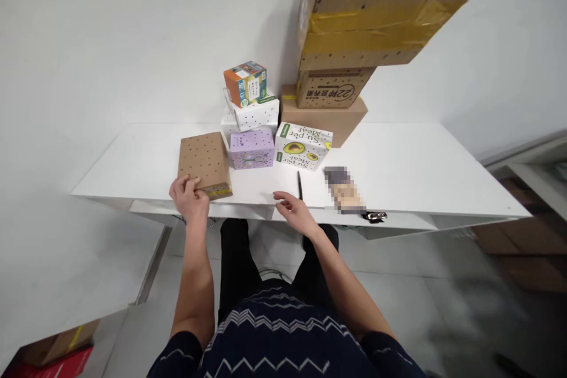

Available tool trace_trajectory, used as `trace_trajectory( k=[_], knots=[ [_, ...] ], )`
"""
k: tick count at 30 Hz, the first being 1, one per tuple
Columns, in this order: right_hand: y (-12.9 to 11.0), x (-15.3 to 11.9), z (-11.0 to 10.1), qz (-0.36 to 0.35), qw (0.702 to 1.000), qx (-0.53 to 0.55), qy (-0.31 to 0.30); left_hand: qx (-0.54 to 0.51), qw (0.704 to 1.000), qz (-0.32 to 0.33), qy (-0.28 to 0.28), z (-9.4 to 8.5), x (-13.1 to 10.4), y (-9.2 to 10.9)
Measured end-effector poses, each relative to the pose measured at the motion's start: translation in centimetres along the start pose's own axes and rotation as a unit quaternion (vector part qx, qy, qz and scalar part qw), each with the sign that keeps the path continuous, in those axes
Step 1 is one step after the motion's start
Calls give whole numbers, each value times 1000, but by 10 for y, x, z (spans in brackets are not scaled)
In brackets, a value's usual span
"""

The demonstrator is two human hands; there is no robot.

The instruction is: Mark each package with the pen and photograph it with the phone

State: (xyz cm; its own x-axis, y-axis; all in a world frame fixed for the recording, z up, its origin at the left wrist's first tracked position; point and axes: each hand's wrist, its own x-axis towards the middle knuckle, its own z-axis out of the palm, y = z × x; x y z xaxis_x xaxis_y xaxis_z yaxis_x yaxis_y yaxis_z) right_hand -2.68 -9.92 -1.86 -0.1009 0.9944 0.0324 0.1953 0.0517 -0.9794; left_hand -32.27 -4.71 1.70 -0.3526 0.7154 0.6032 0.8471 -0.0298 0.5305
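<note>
My left hand (191, 198) rests against the front left corner of a brown cardboard box (204, 160) dotted with small dark marks, its fingers bent onto the edge. Whether it grips the box or only touches it is unclear. Over the front edge of the white table (146, 159), my right hand (295, 211) hovers with its fingers apart and nothing in it. A black pen (300, 185) lies just beyond that hand. Behind the pen stands a white box with avocado pictures (303, 146), and a purple box (252, 149) sits to its left.
An orange and blue box (246, 84) tops a white dotted box (254, 113) behind the purple one. Large cardboard boxes (372, 29) are stacked high at the back right. A blurred flat object (344, 190) and a shiny black item (375, 217) lie at the right front.
</note>
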Motion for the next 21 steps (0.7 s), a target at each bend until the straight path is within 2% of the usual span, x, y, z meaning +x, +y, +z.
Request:
trace_trajectory(
  k=[5,8,10,13,15,18,21],
  knots=[
    [1,2,-45,25,991,2,132,-4,1000,-17,19,6,12,-4],
    [-3,11,-67,16,979,-22,204,-8,1000,-22,19,5,15,-6],
    [-5,17,-77,2,972,-32,231,-13,1000,-17,13,3,18,-9],
    [-7,23,-82,-8,968,-28,248,-46,999,-27,-9,3,28,-12],
    [-6,23,-81,-3,968,-17,249,-70,995,-66,-16,6,36,-9],
    [-4,20,-76,11,970,-2,244,-46,990,-132,-12,13,46,-3],
    [-1,15,-75,24,970,-3,241,-24,985,-170,-9,22,56,-3]
  ],
)
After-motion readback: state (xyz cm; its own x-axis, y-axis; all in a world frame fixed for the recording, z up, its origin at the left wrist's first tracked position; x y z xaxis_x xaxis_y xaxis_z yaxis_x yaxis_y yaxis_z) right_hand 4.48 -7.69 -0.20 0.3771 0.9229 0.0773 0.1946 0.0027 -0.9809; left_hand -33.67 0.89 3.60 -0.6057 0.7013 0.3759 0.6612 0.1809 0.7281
